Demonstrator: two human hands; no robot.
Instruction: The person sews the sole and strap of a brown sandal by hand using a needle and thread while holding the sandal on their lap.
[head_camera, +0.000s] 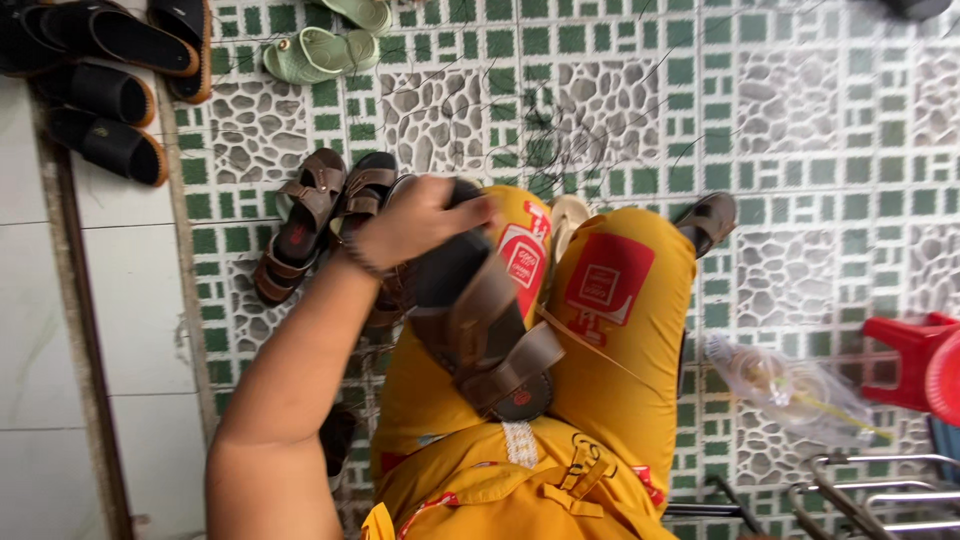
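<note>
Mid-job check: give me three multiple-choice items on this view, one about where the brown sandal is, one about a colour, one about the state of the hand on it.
1. Where does the brown sandal rest?
A. on the person's lap
B. on the red stool
C. on the white ledge

2. What colour are the slippers at the top of the floor?
A. black
B. pale green
C. red

3. How is the left hand placed?
A. flat on the tiles
B. closed over the sandal's far end
C. holding the plastic bag

Answers: 1 A, it lies along the yellow trousers. 2 B, both are pale green. 3 B, the fingers curl over the sandal's dark end.
</note>
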